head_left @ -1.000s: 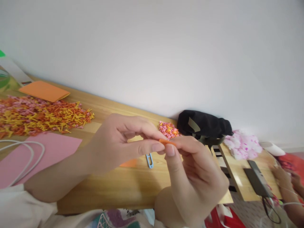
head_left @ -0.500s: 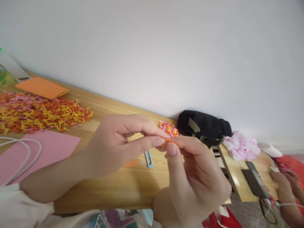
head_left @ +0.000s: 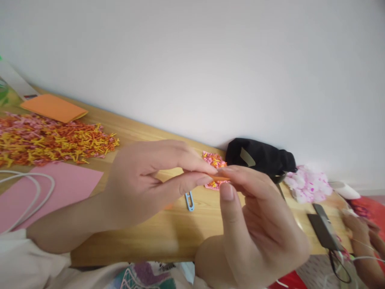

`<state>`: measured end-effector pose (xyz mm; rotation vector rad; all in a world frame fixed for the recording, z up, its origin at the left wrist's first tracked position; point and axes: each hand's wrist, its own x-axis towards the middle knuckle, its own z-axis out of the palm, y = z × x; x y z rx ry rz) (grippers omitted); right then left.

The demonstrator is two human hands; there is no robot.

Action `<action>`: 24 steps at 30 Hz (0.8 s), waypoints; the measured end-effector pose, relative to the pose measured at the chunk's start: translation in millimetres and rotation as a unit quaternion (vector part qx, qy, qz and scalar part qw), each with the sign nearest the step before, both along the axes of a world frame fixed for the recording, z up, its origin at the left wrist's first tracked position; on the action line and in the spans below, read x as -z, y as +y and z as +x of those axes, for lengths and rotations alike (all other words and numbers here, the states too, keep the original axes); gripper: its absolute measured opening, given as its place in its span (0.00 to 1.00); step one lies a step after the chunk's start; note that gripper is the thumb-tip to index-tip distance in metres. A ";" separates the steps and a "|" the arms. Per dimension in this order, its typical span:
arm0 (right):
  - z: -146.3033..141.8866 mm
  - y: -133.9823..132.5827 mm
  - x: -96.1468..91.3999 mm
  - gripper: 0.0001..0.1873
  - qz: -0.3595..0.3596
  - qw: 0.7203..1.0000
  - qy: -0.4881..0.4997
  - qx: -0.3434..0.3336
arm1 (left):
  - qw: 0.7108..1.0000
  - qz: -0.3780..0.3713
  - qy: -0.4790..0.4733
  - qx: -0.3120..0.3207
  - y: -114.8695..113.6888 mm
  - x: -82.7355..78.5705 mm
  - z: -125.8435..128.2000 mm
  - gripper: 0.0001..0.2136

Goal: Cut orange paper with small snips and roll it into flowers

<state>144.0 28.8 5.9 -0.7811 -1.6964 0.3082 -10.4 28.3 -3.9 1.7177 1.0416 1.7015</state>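
A thin orange strip point(head_left: 221, 178), seemingly paper, is held up above the table in front of me. My left hand point(head_left: 150, 180) is closed, pinching the strip's left end between thumb and forefinger. At the other end, the forefinger of my right hand point(head_left: 258, 216) touches the strip from above. The right thumb stands a little below it, with a gap between them. Under the hands on the table lies a light blue slotted plastic piece point(head_left: 189, 201), partly covered by the left thumb. A small orange piece point(head_left: 169, 206) is mostly hidden behind the left wrist.
A heap of pink, orange and yellow twisted bits point(head_left: 57, 140) lies left, beside folded orange paper point(head_left: 54, 107), a pink sheet point(head_left: 75, 180) and a white cable point(head_left: 37, 188). Behind the hands are a smaller pile point(head_left: 214, 159) and black bag point(head_left: 258, 156). Another person's hand point(head_left: 356, 224) is right.
My right hand has moved slightly right and its thumb has dropped away from the strip. More of the orange strip shows between the hands. My left hand keeps its pinch.
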 end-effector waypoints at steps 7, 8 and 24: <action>3.2 2.3 -4.0 0.14 0.014 0.999 -0.031 -0.027 | 0.998 0.040 0.053 -0.016 1.2 -3.3 -1.6 0.05; 3.6 2.6 -4.1 0.14 0.014 0.999 -0.035 -0.027 | 0.997 0.044 0.056 -0.018 1.3 -3.8 -2.1 0.05; 8.9 5.0 -6.7 0.14 0.008 0.997 -0.063 -0.044 | 0.999 -0.016 0.033 0.028 -9.8 -16.5 -6.5 0.04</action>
